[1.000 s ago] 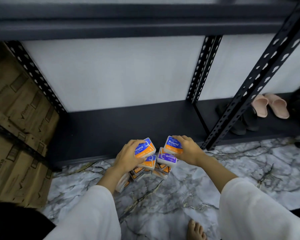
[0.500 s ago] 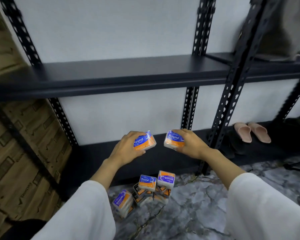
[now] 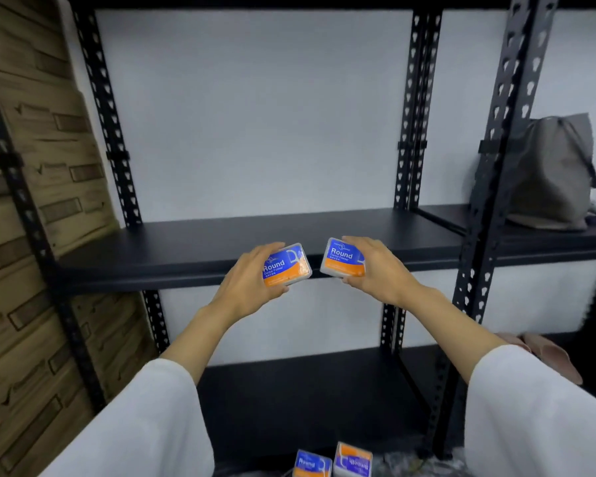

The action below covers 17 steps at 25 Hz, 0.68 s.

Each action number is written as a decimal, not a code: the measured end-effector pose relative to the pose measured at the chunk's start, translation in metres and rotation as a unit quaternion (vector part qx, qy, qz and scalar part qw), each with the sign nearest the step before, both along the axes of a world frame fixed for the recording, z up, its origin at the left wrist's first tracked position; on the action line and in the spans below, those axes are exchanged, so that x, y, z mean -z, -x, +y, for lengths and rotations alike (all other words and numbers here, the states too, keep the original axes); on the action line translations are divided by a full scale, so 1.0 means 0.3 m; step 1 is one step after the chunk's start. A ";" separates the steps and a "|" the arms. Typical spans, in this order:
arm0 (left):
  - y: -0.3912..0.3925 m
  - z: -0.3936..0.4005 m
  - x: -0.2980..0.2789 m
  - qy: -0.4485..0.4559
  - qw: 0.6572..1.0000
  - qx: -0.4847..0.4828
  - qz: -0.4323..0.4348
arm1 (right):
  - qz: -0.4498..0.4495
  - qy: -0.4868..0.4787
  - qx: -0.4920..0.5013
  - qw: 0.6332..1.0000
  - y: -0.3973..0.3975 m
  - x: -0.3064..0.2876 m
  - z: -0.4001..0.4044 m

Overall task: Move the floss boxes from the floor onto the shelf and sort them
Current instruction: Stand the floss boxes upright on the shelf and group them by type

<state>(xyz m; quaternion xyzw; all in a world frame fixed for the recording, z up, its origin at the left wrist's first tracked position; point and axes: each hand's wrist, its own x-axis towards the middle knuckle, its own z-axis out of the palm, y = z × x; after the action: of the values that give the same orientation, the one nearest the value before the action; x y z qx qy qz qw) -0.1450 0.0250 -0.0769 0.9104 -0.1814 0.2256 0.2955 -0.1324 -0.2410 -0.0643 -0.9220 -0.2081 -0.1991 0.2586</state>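
Blue-and-orange floss boxes, one in each hand, now sit level with the front edge of the middle shelf [image 3: 200, 249] — half a second ago they were lower, in front of the white panel beneath it, with the floor pile in fuller view. The left hand [image 3: 246, 287] grips the left "Round" box [image 3: 286, 265], thumb beneath and fingers over its top; the right hand [image 3: 375, 270] grips the right "Round" box [image 3: 341, 258] likewise. The boxes stand just apart. At six o'clock from the hands, two more floss boxes [image 3: 334, 461] rest at the frame's bottom edge. At three o'clock — a grey bag [image 3: 554, 173] on the neighbouring shelf.
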 end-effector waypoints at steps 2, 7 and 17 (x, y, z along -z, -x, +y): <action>-0.049 0.011 -0.059 0.015 1.000 -0.003 -0.007 | -0.020 -0.002 0.000 1.000 -0.055 -0.054 0.013; -0.213 0.004 -0.132 0.030 1.000 0.002 0.002 | -0.040 0.016 0.023 0.999 -0.219 -0.120 -0.006; -0.685 -0.219 -0.131 -0.048 0.996 0.042 0.060 | -0.022 0.064 0.117 0.991 -0.634 -0.081 -0.260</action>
<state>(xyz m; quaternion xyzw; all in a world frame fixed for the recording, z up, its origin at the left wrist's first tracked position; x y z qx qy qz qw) 0.0605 -0.0406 -0.0376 0.9271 -0.2124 0.1486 0.2708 0.0579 -0.3191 -0.0401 -0.9501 -0.1168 -0.2346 0.1693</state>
